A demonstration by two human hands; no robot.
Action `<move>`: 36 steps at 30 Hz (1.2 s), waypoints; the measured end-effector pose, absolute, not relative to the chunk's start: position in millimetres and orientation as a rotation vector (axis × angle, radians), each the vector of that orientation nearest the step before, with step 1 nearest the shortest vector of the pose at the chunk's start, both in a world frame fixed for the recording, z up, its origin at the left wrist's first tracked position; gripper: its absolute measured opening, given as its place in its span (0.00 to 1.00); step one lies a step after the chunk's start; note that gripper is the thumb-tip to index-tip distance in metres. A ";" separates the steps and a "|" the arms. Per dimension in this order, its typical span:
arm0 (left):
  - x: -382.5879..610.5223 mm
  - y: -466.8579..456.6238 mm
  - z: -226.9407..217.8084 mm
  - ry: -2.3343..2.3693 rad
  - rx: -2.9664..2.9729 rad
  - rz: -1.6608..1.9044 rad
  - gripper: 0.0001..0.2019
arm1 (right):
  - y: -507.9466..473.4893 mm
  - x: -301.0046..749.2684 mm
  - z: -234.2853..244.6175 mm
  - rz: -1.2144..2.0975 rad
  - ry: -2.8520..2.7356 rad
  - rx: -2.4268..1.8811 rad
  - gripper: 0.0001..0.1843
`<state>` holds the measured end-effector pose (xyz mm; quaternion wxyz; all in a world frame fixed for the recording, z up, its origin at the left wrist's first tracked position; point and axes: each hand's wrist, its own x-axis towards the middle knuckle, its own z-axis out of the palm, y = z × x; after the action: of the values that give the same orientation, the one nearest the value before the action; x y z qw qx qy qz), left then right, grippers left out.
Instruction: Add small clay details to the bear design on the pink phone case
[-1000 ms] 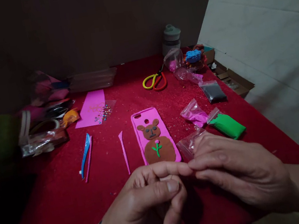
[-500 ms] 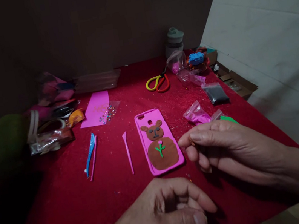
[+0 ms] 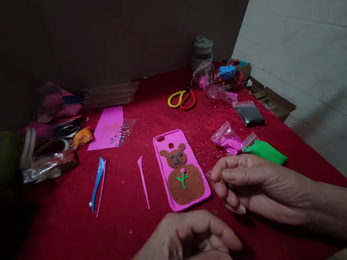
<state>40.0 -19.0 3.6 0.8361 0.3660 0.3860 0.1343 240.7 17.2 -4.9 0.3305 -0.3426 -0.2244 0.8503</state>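
Observation:
A pink phone case (image 3: 180,140) lies flat in the middle, bearing a brown clay bear with small round ears and dark grey eyes, nose and mouth. On the bear's round body sits a pink flower (image 3: 183,179) with a green stem and leaves. Just right of the case, my right hand (image 3: 255,183) pinches a small bit of brown clay (image 3: 222,178) between thumb and fingers, mostly hidden by them. My left hand (image 3: 193,246) rests in front of the case, fingers loosely curled and apart from the thumb, with nothing visible in it.
Left of the case lie a pink modelling tool (image 3: 144,183) and a blue one (image 3: 98,184). Scissors (image 3: 182,99), a bag of grey clay (image 3: 249,113), a pink clay bag (image 3: 227,138) and a green pack (image 3: 267,152) lie beyond. A bottle (image 3: 203,52) stands at the back.
The view has shifted slightly, so the case and tools appear a little lower and further left. My right hand still pinches the brown bit; both hands keep nearly the same pose.

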 end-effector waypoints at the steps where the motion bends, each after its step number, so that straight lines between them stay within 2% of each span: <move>1: 39.0 -18.3 3.9 0.841 0.776 0.326 0.12 | 17.0 240.8 -5.5 2.226 -0.578 -0.880 0.08; 6: 36.0 -11.2 4.5 0.944 0.872 0.515 0.18 | 16.7 240.8 -6.8 2.244 -0.562 -0.827 0.09; 27: 36.6 -16.0 -9.6 0.966 0.833 0.478 0.15 | 19.7 241.2 -10.7 2.310 -0.520 -0.644 0.07; 36: 40.9 -11.6 2.1 1.003 0.852 0.449 0.17 | 20.0 242.1 -12.0 2.308 -0.503 -0.656 0.09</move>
<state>40.9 -11.6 2.1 0.7680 0.3924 0.4621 0.2067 242.1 20.0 -12.0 0.3380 -0.2520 -0.1931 0.8860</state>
